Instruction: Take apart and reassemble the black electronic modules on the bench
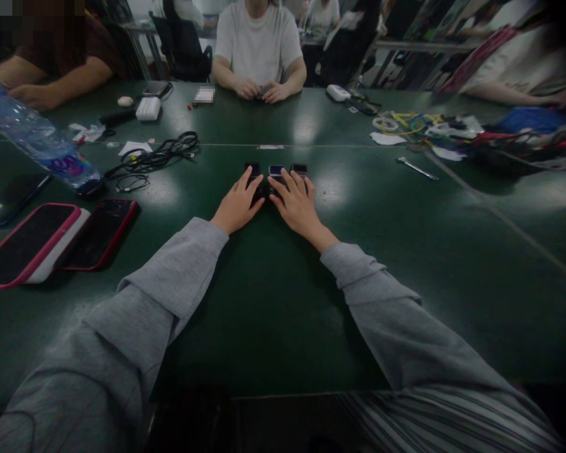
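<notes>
Three small dark devices with screens stand side by side in a row on the green table: a left device (251, 167), a middle device (276, 170) and a right device (300, 168). My left hand (236, 204) rests over the left device, its fingers spread and touching it. Across the middle and right devices lies my right hand (296, 204), fingers stretched apart. My fingers hide the lower parts of all three, so their exact kind cannot be made out.
Phones in red cases (106, 233) and a tilted water bottle (42, 141) are at the left, near a black cable coil (160, 154). A wrench (417, 168) and tangled cables (453, 129) lie right. A person in a white shirt (260, 47) sits opposite, hands on a small dark object.
</notes>
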`<state>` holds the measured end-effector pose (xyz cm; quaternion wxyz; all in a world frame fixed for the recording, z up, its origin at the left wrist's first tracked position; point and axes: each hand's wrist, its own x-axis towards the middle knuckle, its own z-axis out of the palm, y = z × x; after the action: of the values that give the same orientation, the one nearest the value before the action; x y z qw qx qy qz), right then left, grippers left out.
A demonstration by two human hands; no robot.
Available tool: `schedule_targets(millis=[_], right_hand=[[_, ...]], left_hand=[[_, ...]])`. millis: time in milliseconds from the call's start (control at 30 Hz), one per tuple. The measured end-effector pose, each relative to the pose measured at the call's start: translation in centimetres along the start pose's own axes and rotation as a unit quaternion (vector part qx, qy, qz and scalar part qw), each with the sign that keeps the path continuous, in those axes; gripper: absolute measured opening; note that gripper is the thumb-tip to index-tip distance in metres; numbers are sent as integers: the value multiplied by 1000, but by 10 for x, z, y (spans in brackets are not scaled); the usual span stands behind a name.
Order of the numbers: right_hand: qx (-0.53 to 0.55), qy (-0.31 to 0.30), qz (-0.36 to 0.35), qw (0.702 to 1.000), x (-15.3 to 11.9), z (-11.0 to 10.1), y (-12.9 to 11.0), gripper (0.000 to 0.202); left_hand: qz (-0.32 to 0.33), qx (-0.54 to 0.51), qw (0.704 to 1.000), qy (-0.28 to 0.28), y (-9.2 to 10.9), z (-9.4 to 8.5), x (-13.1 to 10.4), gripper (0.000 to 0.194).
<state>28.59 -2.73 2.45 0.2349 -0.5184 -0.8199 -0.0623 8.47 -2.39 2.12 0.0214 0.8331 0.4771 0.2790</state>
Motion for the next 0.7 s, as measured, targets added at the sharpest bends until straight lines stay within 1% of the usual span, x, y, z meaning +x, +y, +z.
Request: schedule_targets(millis=[267, 433, 600, 700], right_hand=[[-1, 2, 3, 1000, 0, 3, 0, 47], [2, 5, 6, 1000, -1, -1, -3, 48], [24, 35, 23, 999, 0, -9, -5, 50], [30, 53, 35, 998, 0, -10, -5, 50]], left_hand=[[-12, -5, 1000, -9, 4, -4, 0, 59], [-17, 3, 1000, -19, 5, -5, 0, 60], [-6, 4, 1000, -13, 2, -3, 1, 63], [-6, 24, 1000, -7, 5, -3, 1, 65]])
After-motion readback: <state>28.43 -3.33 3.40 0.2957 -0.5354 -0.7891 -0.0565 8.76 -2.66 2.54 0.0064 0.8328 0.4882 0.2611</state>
